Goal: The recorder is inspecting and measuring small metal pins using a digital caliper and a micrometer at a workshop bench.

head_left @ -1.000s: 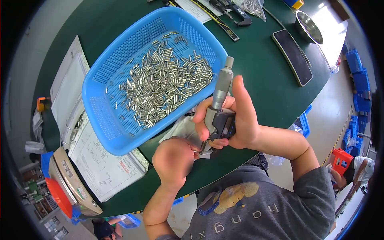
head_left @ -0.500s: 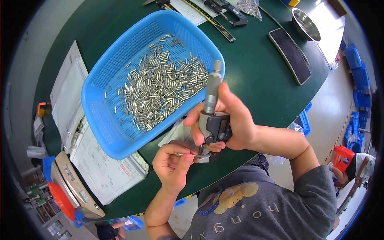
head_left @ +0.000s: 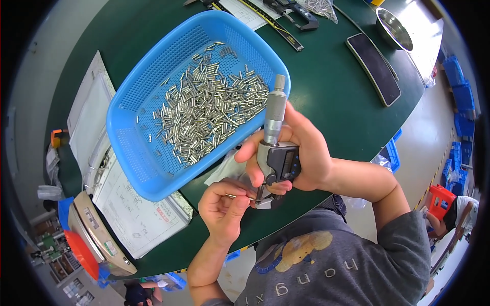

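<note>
Carefully gauging one small metal pin (head_left: 234, 196) in a digital micrometer (head_left: 274, 153).

The left hand (head_left: 222, 209) pinches the pin between thumb and forefinger, at the tool's anvil; the right hand (head_left: 301, 153) wraps the frame. Best to keep the pin square and turn the thimble gently. Beyond the fingers, a blue basket (head_left: 138, 153) of pins (head_left: 209, 107) sits on the green worktop (head_left: 332, 92).

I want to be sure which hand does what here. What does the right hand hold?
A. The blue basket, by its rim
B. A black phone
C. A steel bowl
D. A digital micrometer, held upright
D: the right hand wraps around the digital micrometer, whose thimble points up over the blue basket of small metal pins, while the left hand pinches one pin at its lower end.
</note>
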A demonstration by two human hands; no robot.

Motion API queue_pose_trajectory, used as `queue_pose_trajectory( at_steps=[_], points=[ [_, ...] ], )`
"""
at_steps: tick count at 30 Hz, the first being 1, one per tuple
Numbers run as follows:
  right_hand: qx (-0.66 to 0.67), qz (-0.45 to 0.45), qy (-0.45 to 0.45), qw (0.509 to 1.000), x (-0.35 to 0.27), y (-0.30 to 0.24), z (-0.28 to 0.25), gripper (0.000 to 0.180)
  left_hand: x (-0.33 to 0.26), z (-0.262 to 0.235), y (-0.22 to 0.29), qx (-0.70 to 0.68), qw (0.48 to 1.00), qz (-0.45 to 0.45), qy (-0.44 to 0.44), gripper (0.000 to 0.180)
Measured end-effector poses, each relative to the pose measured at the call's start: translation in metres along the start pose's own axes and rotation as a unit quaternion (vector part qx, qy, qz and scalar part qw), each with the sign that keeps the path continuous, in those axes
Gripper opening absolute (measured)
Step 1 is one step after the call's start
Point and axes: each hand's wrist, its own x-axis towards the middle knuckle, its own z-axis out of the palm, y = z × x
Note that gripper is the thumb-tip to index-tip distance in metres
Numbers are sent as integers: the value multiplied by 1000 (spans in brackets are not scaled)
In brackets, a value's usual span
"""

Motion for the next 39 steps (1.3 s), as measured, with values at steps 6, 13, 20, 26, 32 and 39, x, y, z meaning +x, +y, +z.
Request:
queue_pose_trajectory(
  at_steps=[6, 13, 20, 26, 32, 39],
  points=[
    [-18, -34, -27, 999, 0, 3, -5, 92, 0, -1, 1, -4, 1000, 1, -1, 13],
    [8, -2, -23, 1000, -1, 1, -5, 90, -1, -1, 1, 3, 1000, 1, -7, 13],
    [12, 24, -11, 1000, -1, -2, -2, 83, -2, -2, 1, -13, 1000, -16, -6, 13],
    [34, 29, -21, 999, -1, -3, -4, 85, -1, -1, 3, -15, 1000, -22, -6, 13],
    [12, -13, -41, 999, -1, -1, -5, 89, -1, -1, 2, -17, 1000, -23, -6, 14],
    [27, 36, 3, 999, 0, -1, -3, 92, -1, 0, 2, -16, 1000, -17, -10, 13]
  ],
)
